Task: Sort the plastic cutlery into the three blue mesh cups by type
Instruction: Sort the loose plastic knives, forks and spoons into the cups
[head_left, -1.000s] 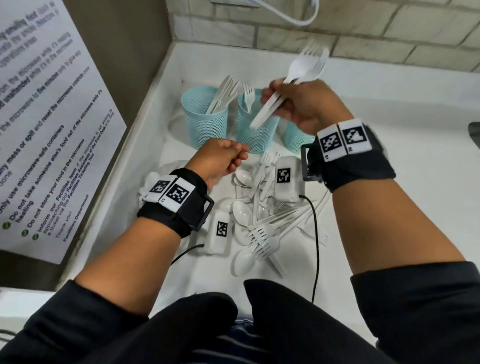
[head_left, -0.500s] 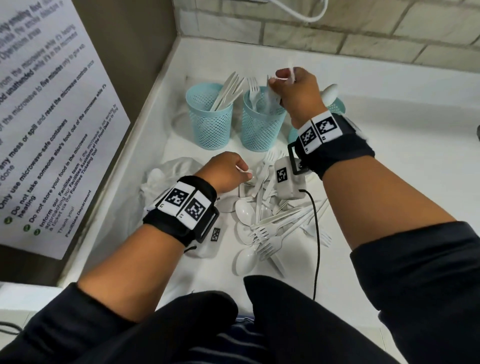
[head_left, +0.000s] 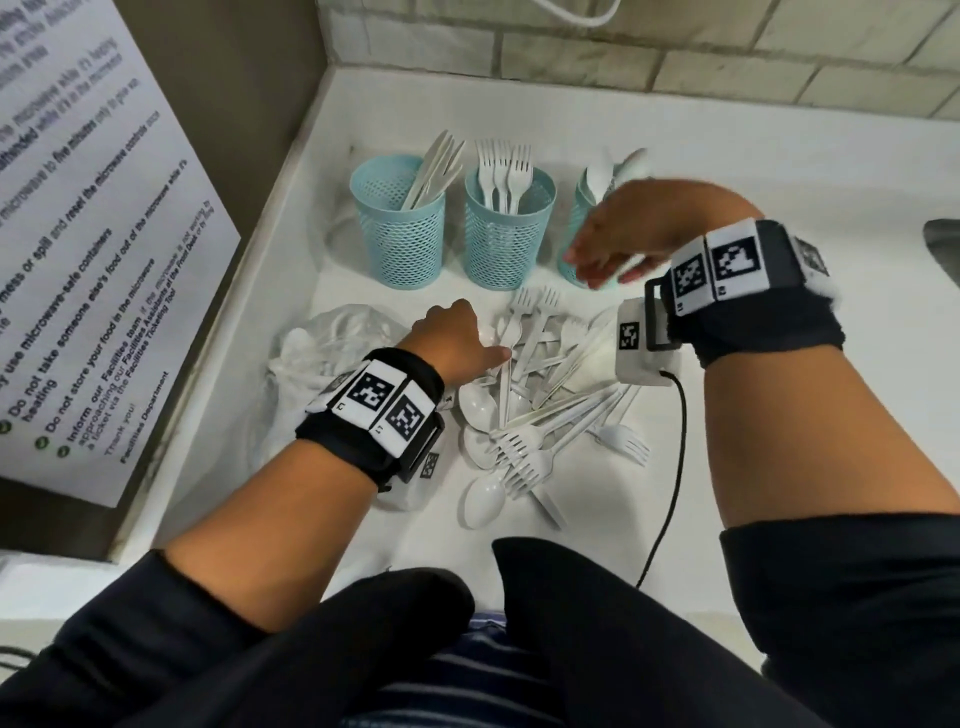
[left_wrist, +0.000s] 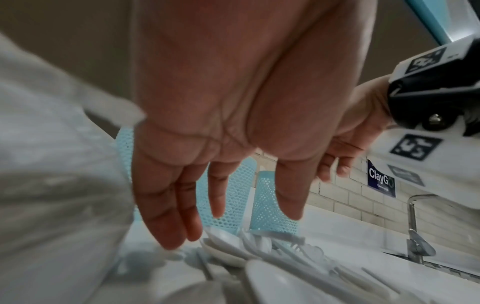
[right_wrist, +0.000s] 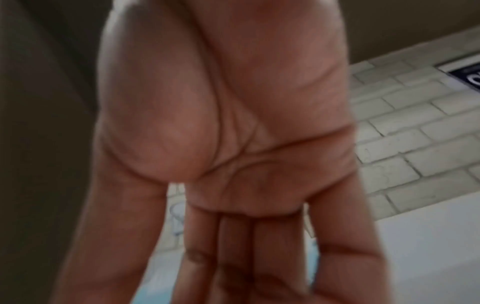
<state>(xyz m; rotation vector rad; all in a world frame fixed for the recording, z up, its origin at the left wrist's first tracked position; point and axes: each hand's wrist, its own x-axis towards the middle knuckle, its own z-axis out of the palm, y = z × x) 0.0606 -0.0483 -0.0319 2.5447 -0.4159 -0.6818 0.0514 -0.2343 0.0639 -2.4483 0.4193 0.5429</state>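
Note:
Three blue mesh cups stand in a row at the back: the left cup (head_left: 399, 228) holds knives, the middle cup (head_left: 506, 234) holds forks, and the right cup (head_left: 574, 244), partly hidden by my right hand, holds spoons. A pile of white plastic cutlery (head_left: 535, 395) lies in front of them. My left hand (head_left: 457, 345) reaches into the pile's left edge with straight fingers (left_wrist: 168, 232), holding nothing. My right hand (head_left: 618, 239) hovers empty in front of the right cup, fingers extended (right_wrist: 233, 257).
A crumpled clear plastic bag (head_left: 332, 343) lies left of the pile. A printed notice (head_left: 78, 249) leans on the left wall. A black cable (head_left: 675, 467) runs from my right wrist. A tap (left_wrist: 415, 232) and sink sit to the right.
My right hand has dropped its forks into the middle cup and moved right and down, now empty. My left hand has opened its fingers onto the pile.

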